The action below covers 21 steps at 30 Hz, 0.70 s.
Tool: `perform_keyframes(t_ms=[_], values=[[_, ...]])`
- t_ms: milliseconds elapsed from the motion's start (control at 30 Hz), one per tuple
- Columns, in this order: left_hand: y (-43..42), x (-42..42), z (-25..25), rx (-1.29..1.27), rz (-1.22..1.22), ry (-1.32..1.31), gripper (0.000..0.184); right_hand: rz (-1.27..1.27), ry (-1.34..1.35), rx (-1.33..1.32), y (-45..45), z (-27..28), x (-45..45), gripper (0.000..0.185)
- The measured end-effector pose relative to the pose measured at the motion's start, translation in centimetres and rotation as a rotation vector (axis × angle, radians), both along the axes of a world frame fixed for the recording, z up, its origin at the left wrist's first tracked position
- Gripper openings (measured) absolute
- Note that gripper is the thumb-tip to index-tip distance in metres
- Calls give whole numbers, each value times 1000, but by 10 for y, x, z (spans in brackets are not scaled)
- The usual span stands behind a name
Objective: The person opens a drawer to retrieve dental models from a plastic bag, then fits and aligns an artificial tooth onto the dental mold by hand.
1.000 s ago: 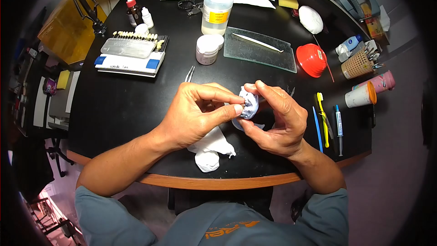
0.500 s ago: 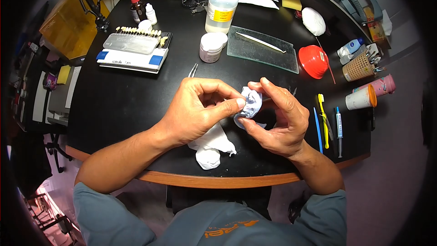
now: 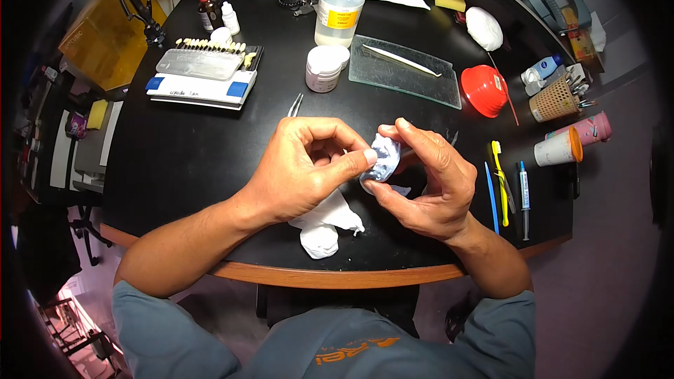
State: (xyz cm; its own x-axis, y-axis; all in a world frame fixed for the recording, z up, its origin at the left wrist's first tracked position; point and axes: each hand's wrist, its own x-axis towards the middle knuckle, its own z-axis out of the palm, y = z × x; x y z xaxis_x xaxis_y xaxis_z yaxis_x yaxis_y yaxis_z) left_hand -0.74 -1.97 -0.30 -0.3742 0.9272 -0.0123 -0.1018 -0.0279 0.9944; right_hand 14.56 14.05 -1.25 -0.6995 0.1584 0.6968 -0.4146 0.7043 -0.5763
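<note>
A small, pale blue-white dental mould [image 3: 385,161] with a bumpy, hollowed surface is held up above the desk between both hands. My right hand [image 3: 435,182] grips it from the right, with the thumb below and the fingertips at its upper edge. From the left, my left hand [image 3: 309,165] pinches thumb and forefinger at its edge; anything small between those fingertips is hidden. Crumpled white tissue [image 3: 326,221] lies on the desk under my left hand. Metal tweezers [image 3: 295,105] rest just beyond that hand, partly covered by it.
Beyond the hands stand a white jar [image 3: 324,70], a squeeze bottle [image 3: 340,10] and a glass slab [image 3: 406,74] with a white instrument. A tooth shade guide [image 3: 203,63] sits left. At right are a red bowl [image 3: 483,91], a yellow toothbrush [image 3: 500,182] and a syringe [image 3: 524,200].
The mould has turned slightly between my fingers, so its hollow side catches the light differently. Both hands keep nearly the same grip, and the camera view has shifted a little.
</note>
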Motion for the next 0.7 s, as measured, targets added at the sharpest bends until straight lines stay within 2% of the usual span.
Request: perform_keyframes(t_ms=[200, 400, 700], values=[[1, 2, -3, 84, -29, -81, 13, -2, -7, -11, 0, 1, 0, 72], [-3, -1, 3, 62, -33, 170, 17, -11, -14, -33, -1, 3, 0, 71], [-3, 1, 3, 66, 4, 242, 14, -7, -23, -18, -2, 2, 1, 70]])
